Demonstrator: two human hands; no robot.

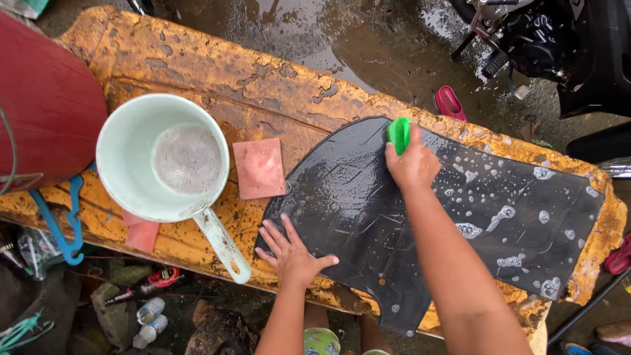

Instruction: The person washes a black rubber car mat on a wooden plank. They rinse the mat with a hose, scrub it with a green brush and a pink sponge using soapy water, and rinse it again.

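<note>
**Soapy floor mat under two hands**

Nearest the camera, the left hand (291, 253) lies flat with fingers spread on the near edge of a black rubber floor mat (368, 217), grasping nothing. The mat lies across a worn yellow board (217, 72), wet and dotted with soap suds toward its right end. Farther out, the right hand (413, 164) is clenched around a green sponge (398, 133), pressing it on the mat's far edge. Left of the mat, a pink square pad (259, 167) rests on the board, just beside a pale green dipper (164, 158) holding foamy water. Beyond the board, a red sandal (449, 102) lies on wet ground near a motorcycle (545, 39).
</note>
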